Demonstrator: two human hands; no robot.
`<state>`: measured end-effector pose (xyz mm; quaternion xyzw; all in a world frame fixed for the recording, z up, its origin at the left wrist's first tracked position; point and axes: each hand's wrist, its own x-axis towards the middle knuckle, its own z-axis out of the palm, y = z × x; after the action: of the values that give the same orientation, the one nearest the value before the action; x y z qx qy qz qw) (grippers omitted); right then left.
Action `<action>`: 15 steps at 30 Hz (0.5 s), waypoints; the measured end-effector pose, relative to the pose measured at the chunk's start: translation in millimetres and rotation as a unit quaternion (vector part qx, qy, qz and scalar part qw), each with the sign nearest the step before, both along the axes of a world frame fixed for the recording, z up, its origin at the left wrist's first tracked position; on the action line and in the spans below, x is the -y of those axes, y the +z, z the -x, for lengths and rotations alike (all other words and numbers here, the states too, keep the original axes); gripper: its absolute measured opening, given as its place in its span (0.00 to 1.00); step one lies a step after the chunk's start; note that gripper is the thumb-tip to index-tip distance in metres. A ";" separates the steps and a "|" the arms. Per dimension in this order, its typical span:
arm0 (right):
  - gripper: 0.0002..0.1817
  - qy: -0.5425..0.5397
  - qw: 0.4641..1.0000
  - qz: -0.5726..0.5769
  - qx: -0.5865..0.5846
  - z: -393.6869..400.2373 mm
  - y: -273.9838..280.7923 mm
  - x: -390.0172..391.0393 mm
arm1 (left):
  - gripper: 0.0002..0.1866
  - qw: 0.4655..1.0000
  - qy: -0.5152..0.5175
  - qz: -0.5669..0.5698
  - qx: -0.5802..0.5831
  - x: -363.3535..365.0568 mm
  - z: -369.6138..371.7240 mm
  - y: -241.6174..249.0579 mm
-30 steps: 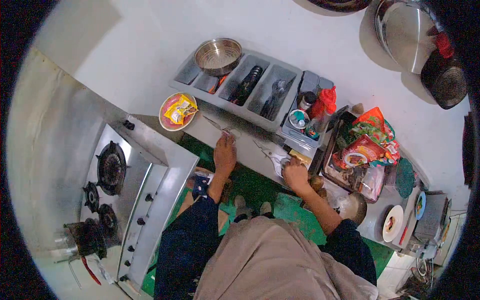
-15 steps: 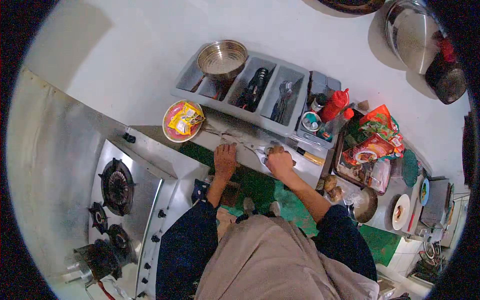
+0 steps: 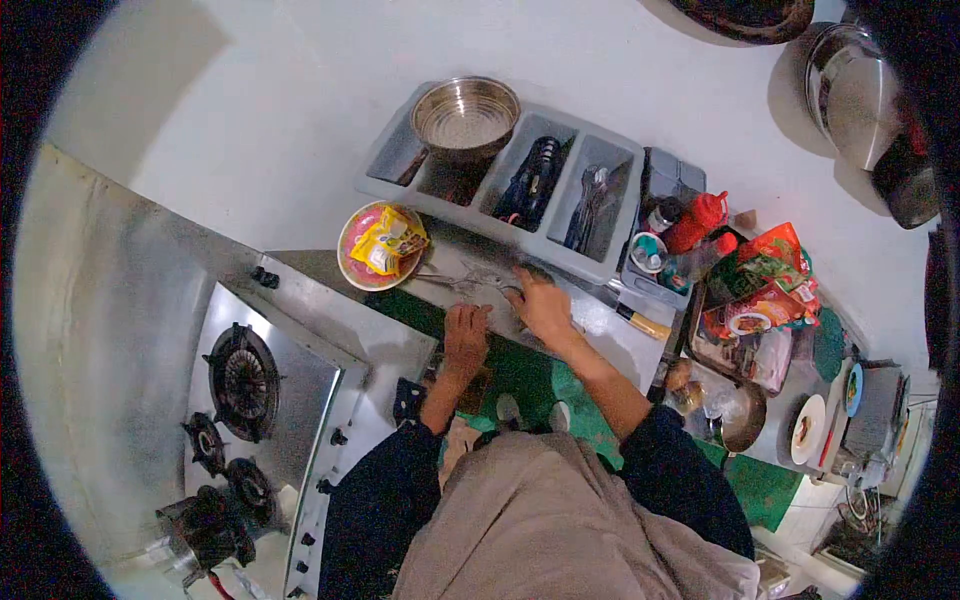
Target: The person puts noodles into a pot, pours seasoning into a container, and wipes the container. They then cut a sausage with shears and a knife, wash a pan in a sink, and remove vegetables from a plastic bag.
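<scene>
On the metal counter (image 3: 610, 335), my right hand (image 3: 545, 312) has its index finger stretched out and its thumb apart. A shiny metal utensil (image 3: 505, 283) lies by those fingertips; its exact kind is hard to make out. My left hand (image 3: 465, 335) rests at the counter's front edge with its fingers laid flat and nothing visible in them. Thin metal cutlery (image 3: 440, 279) lies beyond it, beside a pink-patterned bowl (image 3: 352, 262) that holds yellow packets (image 3: 388, 240). A knife with a wooden handle (image 3: 643, 322) is to the right of my right hand.
Behind the counter front stands a grey cutlery tray (image 3: 590, 265) with a steel pan (image 3: 466, 115) on it. Red bottles (image 3: 697, 222) and food packets (image 3: 770, 285) are on the right. A gas stove (image 3: 290, 370) is at left, with a pot (image 3: 185, 540).
My right hand has moved left and away from me over the counter, and the metal utensil has shifted with it. Its index finger now points outward. The whole view has shifted slightly.
</scene>
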<state>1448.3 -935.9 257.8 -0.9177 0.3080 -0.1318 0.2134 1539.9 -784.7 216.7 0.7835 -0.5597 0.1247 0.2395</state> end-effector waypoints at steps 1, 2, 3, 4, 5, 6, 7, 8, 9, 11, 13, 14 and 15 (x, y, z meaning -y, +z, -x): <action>0.20 -0.016 0.997 -0.061 -0.035 -10.4 -6.1 1.0 | 0.18 1.000 -0.007 0.004 -0.001 -3.2 3.1 -4.7; 0.20 -0.031 0.990 -0.121 -0.068 -19.5 -11.4 2.7 | 0.18 1.000 -0.013 0.009 -0.001 -5.0 4.9 -9.7; 0.19 -0.034 0.988 -0.133 -0.063 -25.8 -17.6 3.6 | 0.18 1.000 -0.019 0.014 -0.001 -5.7 6.0 -9.8; 0.19 -0.038 0.987 -0.146 -0.058 -31.1 -23.9 4.2 | 0.18 0.999 -0.024 0.020 -0.015 -6.8 6.9 -9.9; 0.18 -0.042 0.985 -0.158 -0.054 -33.6 -30.0 4.3 | 0.17 0.999 -0.029 0.026 -0.030 -8.5 8.3 -10.0; 0.17 -0.036 0.984 -0.172 -0.042 -32.2 -36.6 4.8 | 0.17 0.998 -0.034 0.032 -0.045 -8.9 9.3 -9.5; 0.17 -0.031 0.982 -0.186 -0.030 -27.9 -42.8 6.2 | 0.17 0.998 -0.041 0.035 -0.035 -7.9 9.6 -10.1; 0.16 -0.026 0.980 -0.199 -0.018 -21.7 -48.8 7.5 | 0.17 0.998 -0.047 0.038 -0.025 -6.0 10.4 -10.4; 0.15 -0.032 0.980 -0.196 0.003 -12.5 -45.7 5.4 | 0.17 0.998 -0.054 0.042 -0.015 -3.7 11.7 -11.0; 0.13 -0.044 0.980 -0.188 0.047 9.9 -31.5 -0.6 | 0.18 0.995 -0.080 0.015 -0.057 5.8 19.2 -11.1; 0.12 -0.087 0.966 -0.233 0.075 30.4 -32.4 2.5 | 0.18 0.993 -0.100 0.016 -0.067 17.0 31.1 -10.7; 0.11 -0.109 0.956 -0.257 0.089 39.4 -33.7 3.7 | 0.18 0.992 -0.108 0.029 -0.057 22.1 38.7 -10.6; 0.11 -0.108 0.958 -0.250 0.086 47.0 -33.6 4.6 | 0.19 0.991 -0.116 0.042 -0.047 25.1 45.1 -11.8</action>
<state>1401.3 -940.5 224.2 -0.7819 0.4085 -0.1513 0.4460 1494.8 -809.8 205.0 0.7076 -0.6292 0.0827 0.3108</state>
